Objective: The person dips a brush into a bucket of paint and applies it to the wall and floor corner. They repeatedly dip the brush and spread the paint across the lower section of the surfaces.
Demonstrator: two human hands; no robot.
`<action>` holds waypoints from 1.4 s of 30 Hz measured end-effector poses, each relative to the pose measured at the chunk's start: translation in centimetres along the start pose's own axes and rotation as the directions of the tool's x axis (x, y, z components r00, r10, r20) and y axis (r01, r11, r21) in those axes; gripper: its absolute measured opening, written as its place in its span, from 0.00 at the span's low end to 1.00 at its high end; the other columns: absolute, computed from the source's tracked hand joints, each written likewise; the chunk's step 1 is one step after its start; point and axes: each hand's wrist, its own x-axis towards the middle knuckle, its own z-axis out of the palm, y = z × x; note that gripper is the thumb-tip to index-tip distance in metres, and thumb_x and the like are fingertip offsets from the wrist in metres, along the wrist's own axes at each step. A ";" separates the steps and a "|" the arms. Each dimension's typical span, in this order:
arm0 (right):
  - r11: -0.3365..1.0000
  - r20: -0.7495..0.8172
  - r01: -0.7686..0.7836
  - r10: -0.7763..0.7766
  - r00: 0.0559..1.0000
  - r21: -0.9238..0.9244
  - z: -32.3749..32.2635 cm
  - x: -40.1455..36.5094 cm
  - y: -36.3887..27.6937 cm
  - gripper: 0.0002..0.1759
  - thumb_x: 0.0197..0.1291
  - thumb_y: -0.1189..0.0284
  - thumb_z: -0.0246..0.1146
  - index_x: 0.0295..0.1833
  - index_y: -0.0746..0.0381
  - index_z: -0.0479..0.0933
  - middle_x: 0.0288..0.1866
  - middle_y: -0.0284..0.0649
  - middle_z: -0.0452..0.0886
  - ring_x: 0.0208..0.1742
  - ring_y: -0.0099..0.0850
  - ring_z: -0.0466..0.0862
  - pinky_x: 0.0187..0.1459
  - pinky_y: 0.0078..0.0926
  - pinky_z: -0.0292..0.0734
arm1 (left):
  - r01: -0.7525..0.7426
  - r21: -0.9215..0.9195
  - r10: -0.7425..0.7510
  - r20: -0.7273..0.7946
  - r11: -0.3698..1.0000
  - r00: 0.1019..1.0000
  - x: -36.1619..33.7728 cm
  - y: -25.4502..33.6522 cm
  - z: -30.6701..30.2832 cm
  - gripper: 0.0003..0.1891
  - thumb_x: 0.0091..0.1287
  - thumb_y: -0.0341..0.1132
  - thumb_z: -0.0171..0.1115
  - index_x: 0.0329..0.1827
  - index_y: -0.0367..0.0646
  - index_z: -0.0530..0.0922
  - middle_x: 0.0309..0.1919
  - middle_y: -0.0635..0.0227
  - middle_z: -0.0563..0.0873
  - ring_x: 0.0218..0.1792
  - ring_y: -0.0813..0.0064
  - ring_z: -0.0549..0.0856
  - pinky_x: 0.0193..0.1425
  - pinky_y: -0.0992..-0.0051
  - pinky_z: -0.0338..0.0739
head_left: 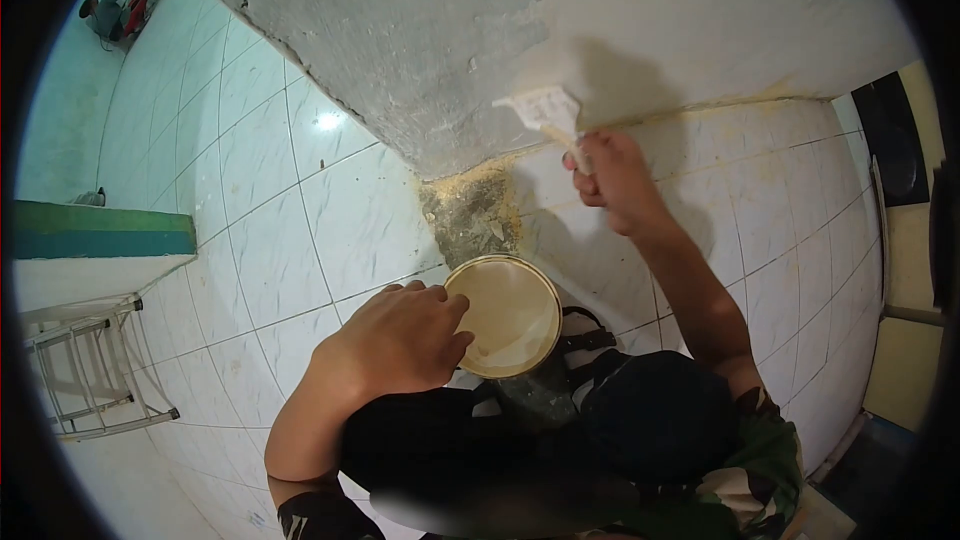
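Note:
My right hand [615, 180] is closed around the pale handle of a flat white tool [548, 110] with a flared head; whether it is a scraper or a brush I cannot tell. The tool's head overlaps the lower part of a grey-white wall [640, 50], casting a shadow there. Between my legs stands a round bucket [508, 325] with a cream-coloured mass inside. My left hand [405, 340] lies at the bucket's left rim, fingers curled over it and thumb across the opening.
A bare, rough patch of floor [475, 212] with yellowish crumbs lies at the wall's corner. White tiles [260, 230] surround it. At left are a ladder [95, 365] and a green-topped low wall [105, 232]. Far off, a person [108, 15] is near the wall. Dark and cream furniture [905, 260] lines the right.

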 end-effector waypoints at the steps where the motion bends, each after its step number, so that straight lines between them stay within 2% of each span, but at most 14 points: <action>1: 0.998 0.026 0.037 -0.038 0.999 0.043 0.1 -1.2 -1.7 0.04 0.75 0.73 0.53 0.46 0.63 0.69 0.34 0.41 0.78 0.19 0.19 0.67 0.16 0.18 0.53 | 0.009 0.000 -0.009 0.005 1.000 1.000 0.0 0.0 0.0 0.19 0.75 0.40 0.61 0.61 0.36 0.82 0.47 0.53 0.88 0.55 0.54 0.86 0.66 0.60 0.78; 4: 0.991 0.049 0.133 -0.133 0.990 -0.006 0.2 -4.3 -4.8 0.04 0.76 0.74 0.52 0.49 0.63 0.69 0.34 0.41 0.78 0.18 0.18 0.66 0.16 0.19 0.53 | 0.006 0.004 -0.006 -0.016 1.000 1.000 -0.2 -0.1 0.1 0.19 0.75 0.40 0.61 0.61 0.36 0.82 0.48 0.54 0.88 0.55 0.54 0.86 0.66 0.60 0.78; 7: 0.974 0.039 0.227 -0.226 0.973 -0.026 -1.0 -5.2 -3.1 0.05 0.76 0.73 0.52 0.51 0.62 0.69 0.33 0.40 0.78 0.18 0.18 0.66 0.17 0.18 0.56 | 0.037 0.014 -0.037 0.010 0.999 0.999 -0.4 0.0 -0.2 0.18 0.76 0.40 0.61 0.61 0.37 0.82 0.48 0.54 0.89 0.56 0.54 0.86 0.67 0.60 0.78; 8: 0.974 0.038 0.227 -0.226 0.973 -0.023 -1.1 -5.1 -1.3 0.05 0.76 0.73 0.52 0.51 0.62 0.69 0.33 0.40 0.78 0.18 0.18 0.66 0.17 0.18 0.56 | 0.037 0.016 -0.037 0.012 0.999 0.999 -0.6 -0.2 -0.2 0.18 0.76 0.40 0.61 0.61 0.37 0.82 0.48 0.54 0.89 0.56 0.54 0.86 0.67 0.60 0.78; 10: 0.911 -0.105 0.412 -0.412 0.905 -0.021 -2.0 -3.9 4.4 0.05 0.76 0.74 0.52 0.52 0.62 0.69 0.32 0.39 0.78 0.19 0.18 0.67 0.18 0.18 0.60 | 0.030 0.007 -0.030 0.004 1.000 1.000 -0.7 -0.4 -0.1 0.19 0.76 0.41 0.61 0.61 0.36 0.82 0.49 0.54 0.89 0.56 0.55 0.86 0.67 0.60 0.77; 13: 0.921 -0.121 0.391 -0.388 0.914 -0.003 -4.0 -1.2 11.6 0.05 0.76 0.74 0.53 0.51 0.62 0.70 0.31 0.39 0.78 0.20 0.19 0.70 0.20 0.18 0.63 | 0.044 0.011 -0.045 0.017 0.999 0.999 -0.5 -0.3 -0.2 0.19 0.76 0.41 0.62 0.61 0.36 0.81 0.49 0.54 0.89 0.56 0.54 0.86 0.68 0.60 0.77; 15: 0.987 -0.114 0.132 -0.143 0.983 -0.097 -5.1 0.7 14.3 0.06 0.77 0.72 0.53 0.50 0.63 0.70 0.31 0.39 0.79 0.22 0.20 0.73 0.20 0.22 0.65 | 0.039 0.009 -0.040 0.021 0.999 0.999 -0.2 -0.4 -0.1 0.20 0.76 0.41 0.62 0.62 0.36 0.81 0.49 0.54 0.89 0.56 0.54 0.86 0.68 0.59 0.77; 21: 0.978 -0.164 -0.121 0.093 0.982 -0.171 -4.6 5.7 18.8 0.06 0.78 0.69 0.52 0.50 0.59 0.70 0.32 0.38 0.78 0.19 0.22 0.69 0.18 0.25 0.60 | 0.038 -0.006 -0.037 0.047 0.999 0.998 0.4 -0.9 -0.2 0.20 0.76 0.42 0.61 0.62 0.36 0.81 0.50 0.54 0.88 0.58 0.53 0.85 0.68 0.59 0.77; 24: 0.972 -0.163 -0.220 0.205 0.965 -0.081 -3.9 6.8 18.8 0.06 0.78 0.67 0.52 0.48 0.58 0.70 0.32 0.38 0.78 0.19 0.22 0.69 0.18 0.24 0.60 | 0.033 -0.007 -0.032 0.059 0.999 0.998 0.6 -1.1 -0.1 0.21 0.76 0.43 0.61 0.63 0.36 0.80 0.51 0.53 0.88 0.58 0.54 0.85 0.68 0.59 0.76; 29: 0.979 -0.223 -0.174 0.147 0.964 -0.105 -2.5 9.0 19.4 0.08 0.76 0.69 0.54 0.43 0.63 0.70 0.31 0.41 0.80 0.21 0.24 0.73 0.18 0.27 0.64 | 0.025 -0.011 -0.024 0.065 1.000 0.998 1.0 -1.2 -0.1 0.22 0.77 0.43 0.60 0.64 0.36 0.80 0.51 0.53 0.88 0.59 0.54 0.84 0.69 0.59 0.76; 32: 0.988 -0.244 -0.124 0.099 0.965 -0.091 -1.3 9.3 18.6 0.08 0.75 0.70 0.55 0.43 0.63 0.70 0.30 0.40 0.80 0.20 0.23 0.72 0.17 0.27 0.63 | 0.019 -0.010 -0.018 0.082 1.000 0.996 1.2 -1.0 0.2 0.21 0.77 0.43 0.61 0.64 0.36 0.80 0.51 0.53 0.88 0.59 0.54 0.84 0.69 0.59 0.76; 34: 0.994 -0.240 -0.094 0.079 0.968 -0.053 -0.4 8.4 16.5 0.08 0.75 0.70 0.55 0.42 0.63 0.70 0.29 0.40 0.80 0.20 0.22 0.71 0.17 0.26 0.62 | -0.086 -0.046 0.084 -0.041 0.995 0.996 1.3 -1.4 1.0 0.17 0.75 0.43 0.61 0.52 0.36 0.81 0.41 0.52 0.87 0.50 0.49 0.86 0.61 0.56 0.78; 37: 0.994 -0.205 -0.105 0.105 0.973 0.009 0.8 5.2 11.8 0.07 0.75 0.70 0.55 0.42 0.62 0.70 0.30 0.40 0.80 0.19 0.21 0.71 0.17 0.25 0.61 | -0.011 0.007 0.011 0.045 1.000 0.999 1.1 -0.2 0.1 0.21 0.76 0.43 0.61 0.63 0.37 0.80 0.49 0.54 0.88 0.57 0.54 0.85 0.66 0.59 0.77; 42: 0.989 -0.026 0.096 -0.094 0.995 0.115 2.2 -2.4 0.4 0.05 0.76 0.71 0.56 0.46 0.61 0.71 0.32 0.39 0.78 0.18 0.19 0.68 0.16 0.21 0.57 | 0.027 0.021 -0.028 0.076 0.999 0.997 0.7 1.0 -0.2 0.21 0.76 0.43 0.61 0.63 0.37 0.80 0.49 0.54 0.88 0.57 0.54 0.85 0.67 0.59 0.77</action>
